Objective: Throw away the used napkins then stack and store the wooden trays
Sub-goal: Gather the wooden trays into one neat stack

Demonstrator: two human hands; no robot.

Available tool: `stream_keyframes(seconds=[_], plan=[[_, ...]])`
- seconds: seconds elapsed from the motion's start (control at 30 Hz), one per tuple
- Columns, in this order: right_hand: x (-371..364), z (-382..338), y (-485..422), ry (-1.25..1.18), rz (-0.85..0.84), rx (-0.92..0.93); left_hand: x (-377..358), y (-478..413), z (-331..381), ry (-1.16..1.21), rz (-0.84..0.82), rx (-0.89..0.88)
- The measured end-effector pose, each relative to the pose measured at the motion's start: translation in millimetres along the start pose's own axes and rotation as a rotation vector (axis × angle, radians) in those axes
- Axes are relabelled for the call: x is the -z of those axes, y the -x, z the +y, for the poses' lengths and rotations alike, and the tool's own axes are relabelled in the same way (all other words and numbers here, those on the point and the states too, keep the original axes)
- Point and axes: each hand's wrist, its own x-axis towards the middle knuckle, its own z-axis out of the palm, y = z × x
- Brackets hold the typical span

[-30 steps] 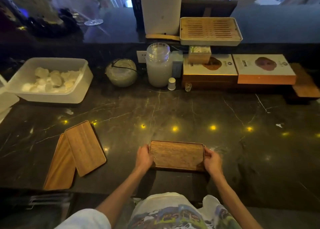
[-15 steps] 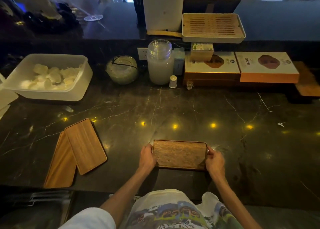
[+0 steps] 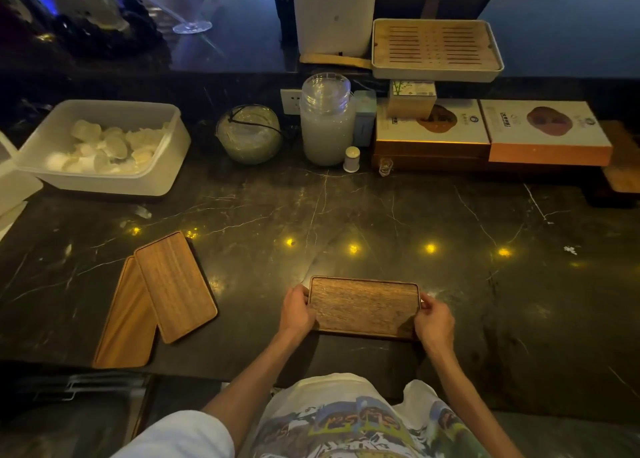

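Observation:
A dark wooden tray (image 3: 363,306) lies flat on the black marble counter (image 3: 346,208) right in front of me. My left hand (image 3: 297,310) grips its left short end and my right hand (image 3: 433,320) grips its right short end. To the left lie two lighter wooden trays: the upper tray (image 3: 175,284) rests angled, overlapping the edge of the lower tray (image 3: 126,319), which reaches the counter's near edge. I see no napkins on the counter.
A white plastic tub (image 3: 162,180) with pale crumpled pieces stands at the back left. A glass bowl (image 3: 248,133), a lidded jar (image 3: 325,121), a small white bottle (image 3: 351,159) and flat boxes (image 3: 547,132) line the back. A slatted tea tray (image 3: 436,47) sits on the raised ledge.
Both hands stay on the dark tray's ends. The tray has shifted slightly away from me on the counter. The two lighter trays have not moved.

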Motion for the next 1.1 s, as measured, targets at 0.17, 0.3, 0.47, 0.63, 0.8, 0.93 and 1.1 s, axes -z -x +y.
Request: stream_keyframes(seconds=[0.17, 0.3, 0.47, 0.63, 0.8, 0.93, 1.1], plan=[[4, 3, -5, -0.017, -0.006, -0.055, 2, -4, 0, -0.001, -0.027, 0.025], [7, 0, -7, -0.019, -0.034, -0.092, 3, -3, -1, 0.009, -0.038, 0.040], [11, -5, -8, -0.010, -0.083, -0.123, 11, -9, 4, 0.032, -0.082, 0.123], [10, 4, -1, -0.132, -0.159, -0.116, 14, -9, 8, 0.077, -0.118, 0.181], [11, 10, 3, -0.221, -0.165, -0.138, 14, -5, 10, 0.111, -0.164, 0.178], [16, 4, 5, -0.192, -0.205, -0.143, 17, -8, 13, 0.116, -0.177, 0.190], [13, -21, 19, 0.275, -0.037, 0.095, 41, -5, 6, -0.019, -0.126, 0.174]])
